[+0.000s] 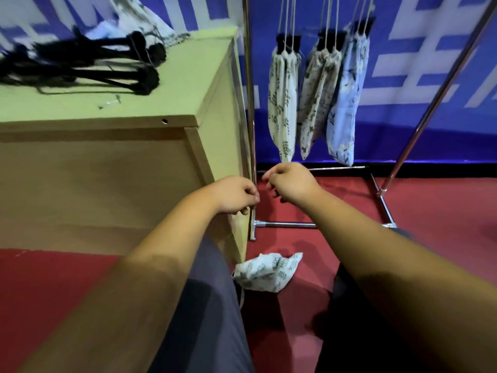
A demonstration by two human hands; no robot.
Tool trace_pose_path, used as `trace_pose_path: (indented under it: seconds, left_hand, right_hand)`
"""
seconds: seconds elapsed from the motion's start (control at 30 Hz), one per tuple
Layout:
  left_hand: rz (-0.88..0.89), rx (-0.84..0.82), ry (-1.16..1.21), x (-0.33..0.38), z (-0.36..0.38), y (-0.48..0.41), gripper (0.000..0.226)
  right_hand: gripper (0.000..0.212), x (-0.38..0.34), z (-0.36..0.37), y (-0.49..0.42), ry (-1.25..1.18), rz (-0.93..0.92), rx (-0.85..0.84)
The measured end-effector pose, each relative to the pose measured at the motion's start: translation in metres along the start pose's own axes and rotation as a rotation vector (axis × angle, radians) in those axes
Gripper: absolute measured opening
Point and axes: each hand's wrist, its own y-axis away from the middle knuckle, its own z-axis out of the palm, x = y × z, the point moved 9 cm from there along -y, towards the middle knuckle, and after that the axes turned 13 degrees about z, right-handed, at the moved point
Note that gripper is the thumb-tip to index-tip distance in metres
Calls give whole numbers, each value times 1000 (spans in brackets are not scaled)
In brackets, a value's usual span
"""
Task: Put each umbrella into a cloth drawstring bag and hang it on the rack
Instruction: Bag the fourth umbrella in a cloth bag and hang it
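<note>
Three filled bags [282,103] hang on the rack [285,225], just beyond both hands. Several black umbrellas [80,68] lie unbagged on the surface [188,84], up and left of the left hand [236,195]. A spare bag [269,271] lies on the floor below. The left hand and right hand [290,184] are near each other, fingers curled, and nothing shows in either.

Red floor [341,203] lay open beneath the hanging bags [282,103]; the counter [212,84] and rack upright [250,109] blocked the left side.
</note>
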Motion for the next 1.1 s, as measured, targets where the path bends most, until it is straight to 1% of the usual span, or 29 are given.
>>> trace_pose_path:
  seconds: [0.1, 0.2, 0.33, 0.43, 0.53, 0.6, 0.7, 0.77, 0.87, 0.93, 0.97, 1.03, 1.1]
  left_hand:
    - [35, 92, 85, 26, -47, 31, 16]
    - [73, 207, 141, 48, -100, 64, 20]
    - [68, 322, 119, 59, -159, 105, 18]
    - [56, 417, 159, 55, -195, 127, 18]
    - [31, 574, 161, 38, -235, 145, 21]
    - [8, 715, 204, 19, -261, 156, 22]
    - [-56, 966, 313, -24, -291, 170, 22]
    - [-117, 1082, 302, -54, -307, 181, 21]
    - [-253, 1117, 170, -97, -328, 191, 18]
    - [-325, 1077, 148, -116, -336, 191, 16]
    - [-353, 1056, 132, -123, -340, 188, 19]
    - [-397, 1013, 87, -125, -346, 183, 25]
    - [-437, 988, 56, -131, -350, 178, 25]
  right_hand:
    - [23, -55, -6, 17, -122, -104, -18]
    - [24, -111, -7, 32, -181, -193, -43]
    - [24, -178, -2, 56, -195, -291, -77]
    - [26, -213, 5, 70, -165, -344, -77]
    - [25, -242, 17, 82, -103, -381, -64]
    - [25, -259, 26, 87, -57, -408, -46]
    - [25, -279, 37, 93, 40, -472, 12]
    - [24, -295, 46, 94, 109, -530, 43]
    - [24, -319, 67, 93, 236, -623, 80]
    - [27, -336, 85, 89, 345, -706, 118]
    - [30, -344, 94, 86, 405, -743, 145]
    - [35, -355, 111, 76, 514, -786, 181]
    - [38, -366, 132, 65, 592, -813, 189]
